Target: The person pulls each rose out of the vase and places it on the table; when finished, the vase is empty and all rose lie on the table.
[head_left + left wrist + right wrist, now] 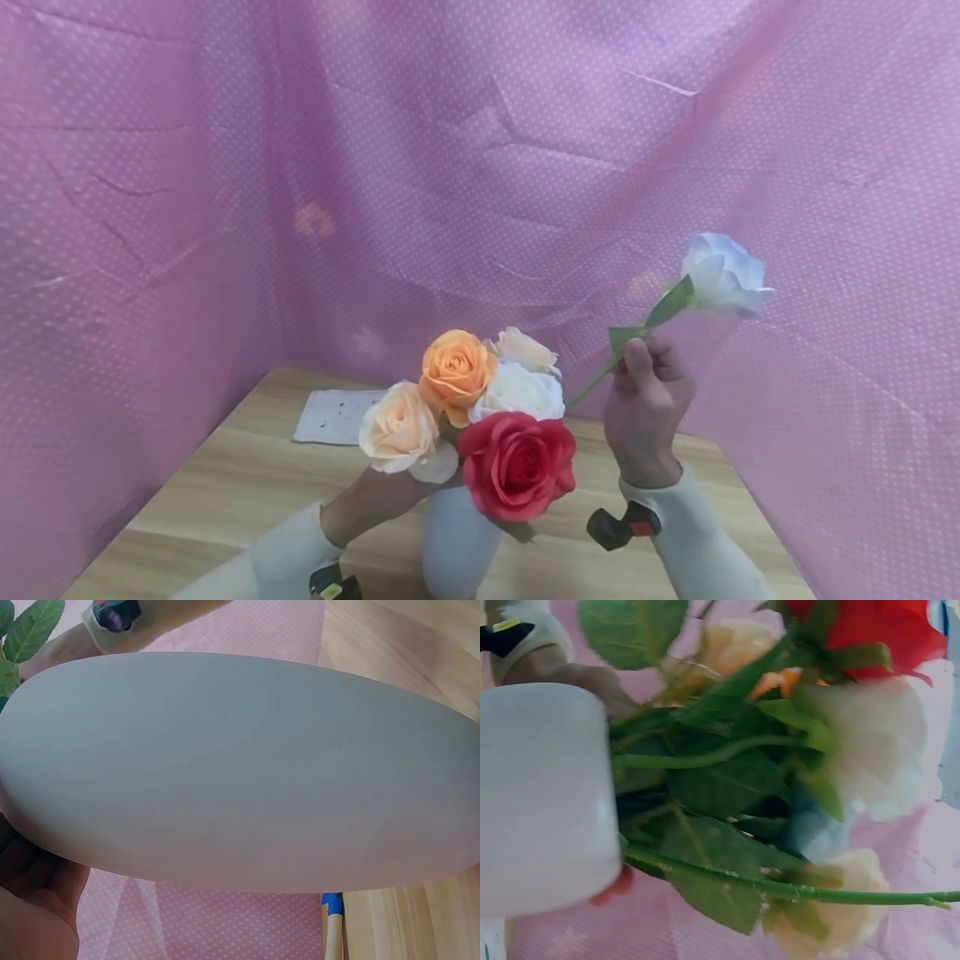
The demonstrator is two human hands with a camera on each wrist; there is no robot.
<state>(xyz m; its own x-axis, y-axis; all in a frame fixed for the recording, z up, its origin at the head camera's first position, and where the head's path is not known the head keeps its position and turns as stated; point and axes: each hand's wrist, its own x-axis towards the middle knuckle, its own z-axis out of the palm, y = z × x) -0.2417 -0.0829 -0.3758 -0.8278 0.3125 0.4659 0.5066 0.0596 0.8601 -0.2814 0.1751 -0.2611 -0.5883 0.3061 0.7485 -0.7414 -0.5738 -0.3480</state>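
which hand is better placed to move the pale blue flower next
Probably the right hand: it pinches the stem of the pale blue flower, while the left hand holds the vase.

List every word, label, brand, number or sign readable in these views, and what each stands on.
No readable text in any view.
White flat piece on the table: small dark marks, too small to tell whether they are writing.
Left wrist device: yellow patch, no lettering that can be made out.
Right wrist device: red patch, likewise.
Vase: no marking on the sides shown.
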